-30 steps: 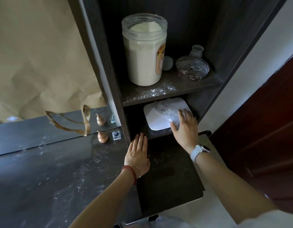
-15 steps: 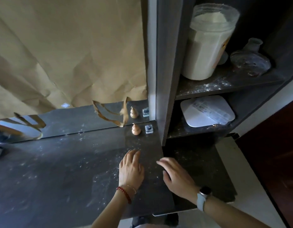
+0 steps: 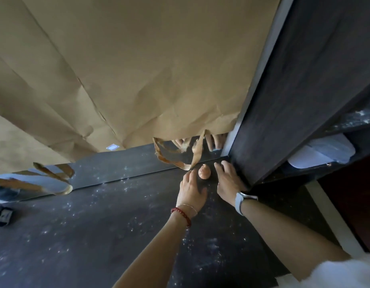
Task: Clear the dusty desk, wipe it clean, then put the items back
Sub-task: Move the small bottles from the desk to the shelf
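Note:
The dark desk top [image 3: 101, 229] is speckled with white dust. A small orange gourd-shaped ornament [image 3: 204, 172] stands at the back right corner, near the mirror strip. My left hand [image 3: 191, 189] lies just left of the ornament, fingers apart, fingertips almost touching it. My right hand [image 3: 227, 179], with a watch on the wrist, rests just right of it against the cabinet's side panel, fingers spread. Neither hand holds anything that I can see. The little clear cube seen earlier beside the ornament is hidden, probably under my right hand.
Brown paper [image 3: 138, 69] hangs over the mirror behind the desk, with torn strips [image 3: 175, 161] dangling at its lower edge. A dark cabinet panel [image 3: 283, 104] rises at the right; a white flat device [image 3: 327, 151] lies on its lower shelf. A dark small object [image 3: 1, 215] sits at the far left.
My right hand left the white device on the shelf. Both hands moved forward to the desk's back right corner, on either side of the ornament. My view swung left and closer.

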The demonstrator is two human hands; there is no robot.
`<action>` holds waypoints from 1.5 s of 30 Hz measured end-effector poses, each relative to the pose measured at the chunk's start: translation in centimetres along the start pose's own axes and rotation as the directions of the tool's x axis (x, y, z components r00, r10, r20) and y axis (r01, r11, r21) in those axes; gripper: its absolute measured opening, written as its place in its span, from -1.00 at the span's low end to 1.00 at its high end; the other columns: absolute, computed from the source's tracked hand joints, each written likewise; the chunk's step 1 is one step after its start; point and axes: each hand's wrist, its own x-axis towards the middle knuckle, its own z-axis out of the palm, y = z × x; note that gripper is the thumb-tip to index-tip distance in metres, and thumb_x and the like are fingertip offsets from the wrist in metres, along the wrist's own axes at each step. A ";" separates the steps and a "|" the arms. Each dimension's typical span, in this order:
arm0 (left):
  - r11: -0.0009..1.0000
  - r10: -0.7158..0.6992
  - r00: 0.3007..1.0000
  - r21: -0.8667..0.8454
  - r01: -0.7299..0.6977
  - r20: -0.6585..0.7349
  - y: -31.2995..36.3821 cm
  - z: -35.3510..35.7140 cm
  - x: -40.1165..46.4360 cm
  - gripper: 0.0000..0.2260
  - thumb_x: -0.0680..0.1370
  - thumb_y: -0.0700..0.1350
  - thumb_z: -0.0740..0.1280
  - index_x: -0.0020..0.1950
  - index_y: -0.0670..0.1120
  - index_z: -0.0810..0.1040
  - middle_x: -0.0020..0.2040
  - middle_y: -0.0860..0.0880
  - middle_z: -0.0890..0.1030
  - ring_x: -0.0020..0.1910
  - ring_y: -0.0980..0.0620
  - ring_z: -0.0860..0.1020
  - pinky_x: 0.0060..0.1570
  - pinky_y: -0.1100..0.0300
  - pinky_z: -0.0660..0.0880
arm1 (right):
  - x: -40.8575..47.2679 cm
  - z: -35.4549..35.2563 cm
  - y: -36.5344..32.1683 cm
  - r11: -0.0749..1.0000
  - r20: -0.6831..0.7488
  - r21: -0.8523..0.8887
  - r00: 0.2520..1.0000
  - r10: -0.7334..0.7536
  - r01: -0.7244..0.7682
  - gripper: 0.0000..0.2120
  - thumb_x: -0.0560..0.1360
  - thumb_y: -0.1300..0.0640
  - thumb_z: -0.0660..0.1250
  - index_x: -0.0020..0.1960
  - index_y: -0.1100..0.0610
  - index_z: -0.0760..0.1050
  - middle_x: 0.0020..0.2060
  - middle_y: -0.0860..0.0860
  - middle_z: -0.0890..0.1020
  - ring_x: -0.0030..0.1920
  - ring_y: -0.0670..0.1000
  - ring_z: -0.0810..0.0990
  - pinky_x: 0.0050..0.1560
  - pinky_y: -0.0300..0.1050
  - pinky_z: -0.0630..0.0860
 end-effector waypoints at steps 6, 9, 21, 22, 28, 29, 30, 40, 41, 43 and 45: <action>0.998 -0.053 0.999 -0.018 0.053 -0.001 0.6 1.4 3.3 -0.42 0.45 -0.17 0.31 0.43 -0.09 0.18 0.40 -0.16 0.25 0.29 -0.25 0.28 0.29 0.02 0.20 | -3.1 1.5 0.0 0.995 -0.077 0.096 0.997 0.022 -0.014 -0.78 0.46 0.25 0.24 0.10 0.15 0.44 0.06 0.13 0.42 0.07 0.16 0.46 0.02 0.05 0.49; 0.998 0.046 0.995 -0.025 -0.049 -0.084 1.1 2.0 3.9 -0.63 0.43 -0.19 0.34 0.23 -0.09 0.43 0.28 -0.13 0.42 0.24 -0.21 0.34 0.22 0.07 0.28 | -6.4 1.3 0.7 0.956 -0.134 0.292 0.991 0.009 0.031 -0.68 0.44 0.24 0.33 0.19 0.15 0.44 0.11 0.08 0.48 0.15 0.07 0.48 0.15 -0.18 0.43; 0.925 0.344 0.920 -0.103 -0.367 -0.185 7.3 4.4 -6.8 -0.75 0.40 0.20 0.21 -0.02 0.10 0.39 -0.11 0.11 0.55 -0.22 0.12 0.56 -0.27 0.19 0.53 | -12.9 -4.1 8.6 0.837 -0.408 0.542 0.893 0.188 0.072 -0.59 0.38 0.26 0.43 0.19 0.17 0.42 0.00 0.08 0.53 0.01 -0.19 0.46 0.06 -0.57 0.32; 0.917 0.372 0.912 -0.087 -0.390 -0.174 8.6 4.9 -7.1 -0.70 0.41 0.20 0.21 0.02 0.06 0.42 -0.09 0.07 0.56 -0.23 0.11 0.56 -0.26 0.18 0.53 | -12.8 -4.8 9.4 0.839 -0.448 0.537 0.873 0.193 0.090 -0.59 0.38 0.28 0.43 0.19 0.19 0.42 0.01 0.09 0.53 0.02 -0.19 0.44 0.07 -0.56 0.32; 0.969 0.187 0.980 -0.151 -0.195 -0.066 14.5 8.6 -6.0 -0.79 0.53 -0.05 0.27 0.10 -0.12 0.43 0.07 -0.10 0.55 -0.01 -0.10 0.55 0.00 0.05 0.51 | -11.9 -7.5 13.7 0.871 -0.531 0.474 0.830 0.167 0.128 -0.58 0.38 0.33 0.41 0.20 0.28 0.41 0.03 0.20 0.53 0.08 -0.12 0.43 0.15 -0.54 0.29; 0.974 0.141 0.986 -0.168 -0.155 -0.089 15.3 9.1 -5.7 -0.81 0.54 -0.08 0.26 0.10 -0.14 0.43 0.08 -0.11 0.54 0.01 -0.12 0.55 0.00 0.07 0.50 | -12.0 -7.5 14.2 0.869 -0.522 0.476 0.838 0.158 0.132 -0.58 0.38 0.32 0.41 0.21 0.26 0.40 0.04 0.20 0.53 0.09 -0.08 0.45 0.15 -0.52 0.30; 0.975 0.104 0.988 -0.184 -0.123 -0.113 16.1 9.6 -5.4 -0.82 0.54 -0.11 0.24 0.11 -0.16 0.42 0.09 -0.12 0.53 0.02 -0.13 0.54 0.00 0.07 0.47 | -12.1 -7.4 14.7 0.864 -0.510 0.484 0.846 0.153 0.136 -0.58 0.39 0.31 0.40 0.22 0.24 0.40 0.06 0.19 0.52 0.10 -0.04 0.48 0.16 -0.48 0.32; 0.991 -0.064 0.980 -0.129 0.039 -0.191 19.6 11.5 -0.6 -0.69 0.58 -0.19 0.09 0.33 -0.14 0.28 0.23 -0.20 0.48 0.11 -0.27 0.51 0.06 -0.07 0.45 | -12.0 -8.0 17.0 0.811 -0.403 0.573 0.902 0.157 0.115 -0.61 0.44 0.21 0.38 0.25 0.16 0.42 0.13 0.09 0.51 0.12 0.04 0.52 0.12 -0.21 0.46; 0.989 -0.083 0.979 -0.140 0.057 -0.188 19.7 11.5 0.1 -0.68 0.58 -0.18 0.09 0.34 -0.13 0.27 0.22 -0.20 0.50 0.11 -0.25 0.52 0.07 -0.06 0.47 | -12.0 -8.1 17.1 0.806 -0.390 0.581 0.907 0.160 0.108 -0.61 0.44 0.20 0.37 0.25 0.16 0.41 0.12 0.06 0.49 0.12 0.03 0.52 0.12 -0.18 0.46; 0.986 -0.109 0.978 -0.144 0.083 -0.177 19.7 11.4 0.8 -0.63 0.59 -0.16 0.10 0.40 -0.13 0.20 0.20 -0.24 0.52 0.09 -0.25 0.54 0.05 -0.06 0.47 | -11.7 -8.5 17.3 0.795 -0.366 0.599 0.916 0.166 0.096 -0.61 0.45 0.19 0.36 0.26 0.15 0.40 0.09 -0.02 0.44 0.10 0.02 0.52 0.11 -0.19 0.45; 0.984 -0.119 0.974 -0.157 0.089 -0.194 19.9 11.2 0.5 -0.58 0.60 -0.10 0.08 0.44 -0.15 0.11 0.20 -0.29 0.50 0.08 -0.29 0.53 0.01 -0.07 0.46 | -11.4 -8.7 17.3 0.801 -0.371 0.588 0.917 0.146 0.111 -0.61 0.44 0.21 0.37 0.24 0.17 0.40 0.07 -0.01 0.44 0.08 0.02 0.52 0.08 -0.22 0.43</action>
